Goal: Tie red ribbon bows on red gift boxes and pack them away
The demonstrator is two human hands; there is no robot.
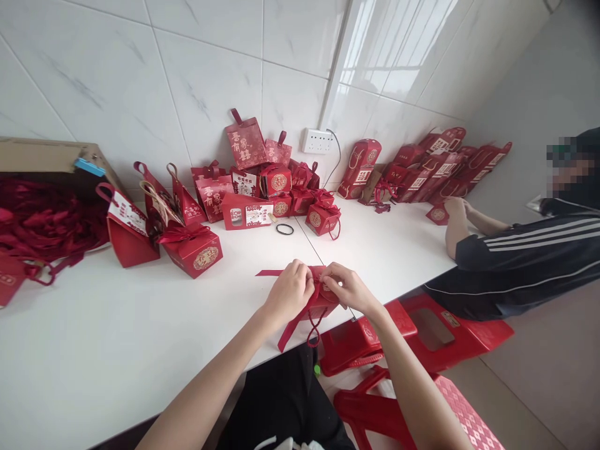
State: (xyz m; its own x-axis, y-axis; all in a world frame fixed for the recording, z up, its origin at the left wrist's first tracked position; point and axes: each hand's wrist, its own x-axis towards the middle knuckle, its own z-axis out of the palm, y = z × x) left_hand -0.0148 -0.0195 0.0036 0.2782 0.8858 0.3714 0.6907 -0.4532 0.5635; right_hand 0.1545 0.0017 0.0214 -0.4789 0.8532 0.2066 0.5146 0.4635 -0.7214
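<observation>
We are pinching the red ribbon (293, 325) with our left hand (288, 292) and right hand (347, 289) — both gripping it — resting the little box (325, 305) on the near table (140, 337), steadying it.

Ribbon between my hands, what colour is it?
The ribbon is dark red, clearest in the head view.

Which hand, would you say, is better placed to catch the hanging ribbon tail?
Probably left: the ribbon tail hangs just under the left hand; the right hand is across the box.
</observation>
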